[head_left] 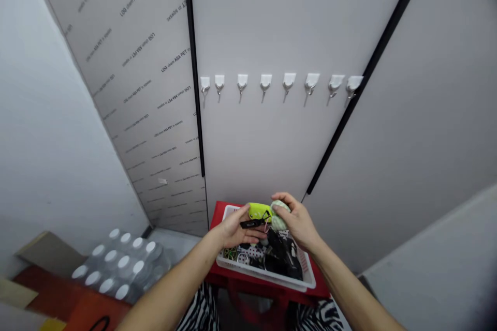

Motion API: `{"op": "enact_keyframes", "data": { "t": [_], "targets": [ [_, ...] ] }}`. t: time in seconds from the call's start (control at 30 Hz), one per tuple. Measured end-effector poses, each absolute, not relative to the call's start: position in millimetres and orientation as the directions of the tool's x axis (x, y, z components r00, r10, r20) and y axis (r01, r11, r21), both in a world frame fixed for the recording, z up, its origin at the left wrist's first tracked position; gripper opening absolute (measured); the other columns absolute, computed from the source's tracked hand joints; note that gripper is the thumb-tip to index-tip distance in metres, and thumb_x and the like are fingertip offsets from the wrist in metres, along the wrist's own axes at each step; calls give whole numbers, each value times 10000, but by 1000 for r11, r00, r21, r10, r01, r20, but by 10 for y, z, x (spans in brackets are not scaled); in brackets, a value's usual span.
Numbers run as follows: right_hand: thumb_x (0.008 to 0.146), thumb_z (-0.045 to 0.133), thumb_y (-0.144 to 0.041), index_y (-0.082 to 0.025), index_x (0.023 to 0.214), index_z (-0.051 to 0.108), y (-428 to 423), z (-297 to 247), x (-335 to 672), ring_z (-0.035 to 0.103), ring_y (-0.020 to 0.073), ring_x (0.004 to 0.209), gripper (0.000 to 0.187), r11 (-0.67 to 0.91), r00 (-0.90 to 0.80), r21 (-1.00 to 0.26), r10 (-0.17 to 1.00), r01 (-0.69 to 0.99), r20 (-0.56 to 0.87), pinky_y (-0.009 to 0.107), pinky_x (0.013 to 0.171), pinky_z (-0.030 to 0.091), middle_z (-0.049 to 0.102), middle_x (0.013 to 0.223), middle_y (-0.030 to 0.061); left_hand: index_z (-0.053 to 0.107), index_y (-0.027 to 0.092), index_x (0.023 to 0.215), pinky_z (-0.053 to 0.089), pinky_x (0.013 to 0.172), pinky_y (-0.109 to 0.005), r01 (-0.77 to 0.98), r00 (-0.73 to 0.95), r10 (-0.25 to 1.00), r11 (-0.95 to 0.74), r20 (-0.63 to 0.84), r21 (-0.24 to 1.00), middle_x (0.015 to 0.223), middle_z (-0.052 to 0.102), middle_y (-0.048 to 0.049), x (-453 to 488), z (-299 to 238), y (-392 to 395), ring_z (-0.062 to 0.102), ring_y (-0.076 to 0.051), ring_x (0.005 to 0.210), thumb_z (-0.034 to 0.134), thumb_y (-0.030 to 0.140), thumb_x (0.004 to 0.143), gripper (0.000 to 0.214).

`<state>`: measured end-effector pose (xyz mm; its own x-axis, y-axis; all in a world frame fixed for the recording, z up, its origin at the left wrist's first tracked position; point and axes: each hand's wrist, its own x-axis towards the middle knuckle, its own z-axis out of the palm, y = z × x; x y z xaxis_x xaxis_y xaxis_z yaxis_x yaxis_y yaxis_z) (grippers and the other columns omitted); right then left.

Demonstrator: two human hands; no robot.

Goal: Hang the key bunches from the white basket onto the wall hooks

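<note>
My left hand (234, 229) pinches a small lime-yellow key case (259, 211) between thumb and fingers. A black strap with a clip (251, 224) hangs from the case across my fingers. My right hand (301, 222) is closed around a pale green, soft-looking bundle (278, 217) touching the case's right end; its exact kind I cannot make out. Both hands are over a white plastic basket (267, 274) with black items (281, 256), patterned cloth (256, 252) and several hair-tie-like rings (230, 254) in it. My hands partly hide the contents.
The basket rests on a red stool-like surface (219, 211) between my knees. Several white adhesive hooks (266, 83) line the pale cabinet door (252, 150) ahead. Capped bottles (123, 261) stand at lower left beside a cardboard piece (50, 253) and an orange-red surface (50, 295).
</note>
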<state>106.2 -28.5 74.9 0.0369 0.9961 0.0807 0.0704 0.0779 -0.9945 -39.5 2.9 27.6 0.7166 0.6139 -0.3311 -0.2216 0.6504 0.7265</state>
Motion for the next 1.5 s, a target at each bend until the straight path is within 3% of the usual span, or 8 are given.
{"op": "enact_keyframes", "data": {
  "t": [0.13, 0.27, 0.43, 0.57, 0.73, 0.87, 1.2, 1.5],
  "targets": [
    [588, 499, -294, -185, 801, 417, -273, 650, 1044, 398, 49, 435, 253, 53, 26, -999, 998, 4, 53, 168, 414, 338, 437, 577, -51, 485, 128, 853, 377, 603, -246, -391, 637, 722, 604, -269, 694, 762, 572, -51, -324, 213, -12, 546, -134, 639, 490, 281, 636, 265],
    [646, 430, -369, -187, 869, 434, -244, 497, 1112, 476, 93, 628, 288, 86, 70, -996, 994, 1, 86, 211, 568, 389, 506, 754, 0, 480, 129, 870, 364, 481, -189, -406, 554, 798, 508, -237, 760, 761, 574, -59, -349, 197, 14, 545, -118, 588, 473, 312, 653, 284],
    [699, 317, -412, -148, 859, 503, -299, 297, 1189, 487, 143, 759, 361, 32, -153, -972, 988, 232, -4, 285, 722, 361, 549, 835, 52, 513, 105, 802, 316, 374, -144, -344, 414, 878, 396, -241, 851, 670, 578, -52, -453, 263, 86, 528, -93, 498, 491, 320, 635, 273],
    [651, 423, -337, -159, 938, 474, -328, 207, 1190, 468, 158, 852, 341, 135, -239, -922, 970, 364, 47, 283, 772, 333, 532, 932, 53, 506, 126, 785, 346, 391, -141, -446, 301, 931, 330, -208, 832, 680, 581, -32, -495, 345, 109, 532, -86, 515, 512, 268, 624, 215],
    [610, 447, -255, -152, 720, 533, -330, 115, 1212, 492, 138, 637, 173, 144, -225, -822, 974, 550, 20, 249, 600, 368, 560, 676, 15, 489, 134, 784, 380, 421, -156, -599, 285, 940, 329, -189, 730, 627, 582, -24, -509, 445, 140, 533, -86, 486, 486, 267, 649, 190],
    [661, 374, -277, -140, 651, 491, -324, 139, 1277, 417, 84, 481, 181, 101, -193, -857, 981, 506, 2, 201, 472, 323, 472, 521, -23, 502, 117, 773, 389, 429, -159, -651, 291, 936, 346, -199, 676, 635, 585, -36, -527, 498, 171, 535, -88, 496, 476, 269, 658, 193],
    [611, 436, -287, -132, 722, 541, -201, 1073, 1380, 433, 81, 490, 218, 138, -25, -828, 989, 544, 148, 196, 496, 338, 492, 524, -17, 489, 118, 801, 385, 456, -163, -636, 244, 909, 414, -339, 652, 617, 585, -40, -607, 384, 206, 529, -85, 497, 473, 256, 653, 203],
    [585, 449, -259, -146, 722, 535, -36, 1780, 1182, 347, 37, 323, 197, 101, -52, -716, 995, 691, 90, 152, 318, 223, 480, 428, -36, 496, 127, 662, 375, 510, -200, -326, 251, 953, 249, -170, 912, 592, 543, -6, -621, 315, 198, 497, -98, 549, 493, 137, 560, 102]
  ]
}}
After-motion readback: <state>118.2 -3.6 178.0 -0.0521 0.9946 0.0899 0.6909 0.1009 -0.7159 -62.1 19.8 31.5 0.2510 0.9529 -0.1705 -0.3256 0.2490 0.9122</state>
